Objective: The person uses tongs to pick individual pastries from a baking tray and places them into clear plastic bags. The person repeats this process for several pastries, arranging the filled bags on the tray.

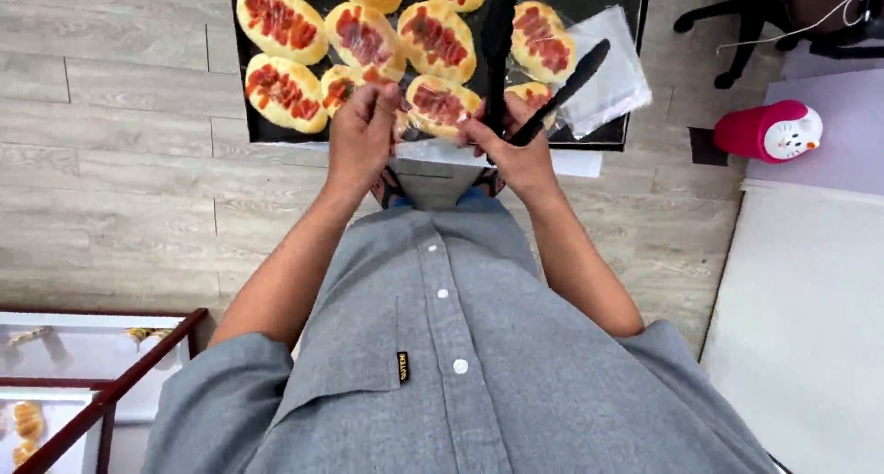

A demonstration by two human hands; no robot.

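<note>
Tongs (520, 64) (black) sit clenched in the right hand (516, 152); at nine o'clock, the left hand (361, 133) pinches a clear bag (603, 73) over the bun (440, 105).

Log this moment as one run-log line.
left hand: grips clear plastic bag edge | right hand: holds black plastic tongs | black baking tray: oval yellow buns with red topping

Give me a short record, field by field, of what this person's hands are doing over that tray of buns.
Setting: black baking tray above a grey wood-look floor
On tray: oval golden buns with red topping, in rows
Left hand: pinching a clear plastic bag around one bun
Right hand: holding long black plastic tongs, arms spread apart
Clothing: grey button shirt
Nearby: pink cartoon-faced cup at right
</note>
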